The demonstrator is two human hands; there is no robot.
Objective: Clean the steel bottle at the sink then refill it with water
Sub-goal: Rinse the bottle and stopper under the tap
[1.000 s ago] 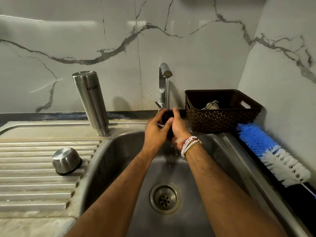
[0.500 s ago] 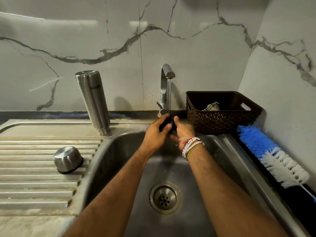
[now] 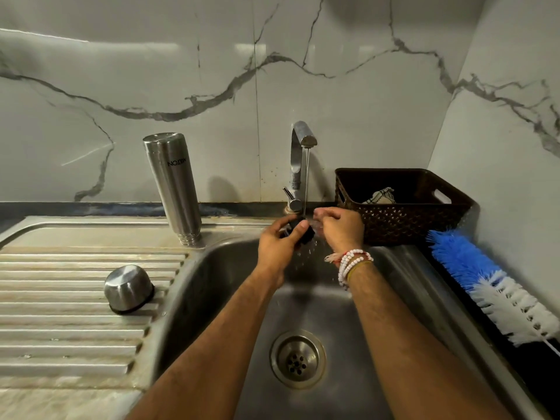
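Head view, centre: your left hand (image 3: pixel 277 245) grips a black cap (image 3: pixel 304 234) under the tap (image 3: pixel 298 153). Your right hand (image 3: pixel 341 228) curls alongside, grip unclear.

Blue-and-white brush (image 3: pixel 497 286), brown woven-pattern basket (image 3: pixel 403 221), grey-veined marble wall (image 3: pixel 212 86).

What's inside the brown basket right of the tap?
A crumpled whitish cloth lies in the brown basket. The basket's front wall hides its floor, so anything lower cannot be seen.
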